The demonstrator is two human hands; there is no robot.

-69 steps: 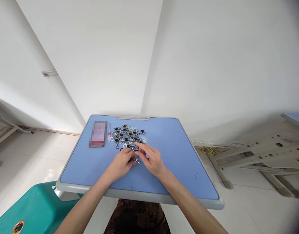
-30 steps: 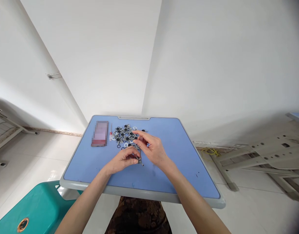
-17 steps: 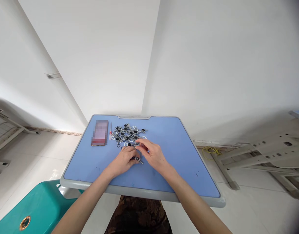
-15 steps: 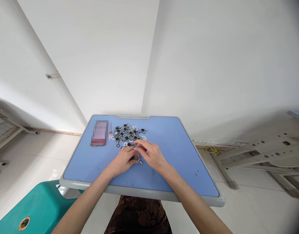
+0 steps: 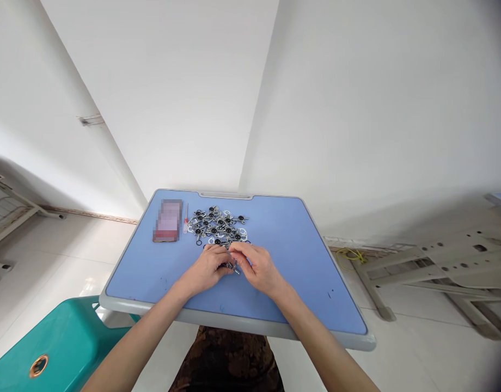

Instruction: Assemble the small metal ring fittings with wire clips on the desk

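My left hand point(image 5: 209, 268) is closed around a small metal fitting point(image 5: 236, 270), whose shiny rod end sticks out to the right past the thumb. Close against it, my right hand point(image 5: 256, 267) has thumb and index finger pinched together at the fitting's upper side. Whatever lies between those right fingertips is too small to make out. Just beyond both hands spreads a pile of metal fittings point(image 5: 214, 231) with round black parts, mixed with pale flat gaskets point(image 5: 227, 214) and black rings point(image 5: 199, 243).
A screwdriver point(image 5: 185, 225) with a clear and red handle lies left of the pile, beside a blurred-out flat phone-like object point(image 5: 167, 220). These rest on a blue desk point(image 5: 299, 261). A green stool point(image 5: 66, 337) stands at lower left; a desk frame point(image 5: 434, 272) is at right.
My right hand has moved down and slightly right, closer to the fitting. A black-centred fitting at the pile's near right now shows. My left hand keeps its hold; the view has shifted slightly.
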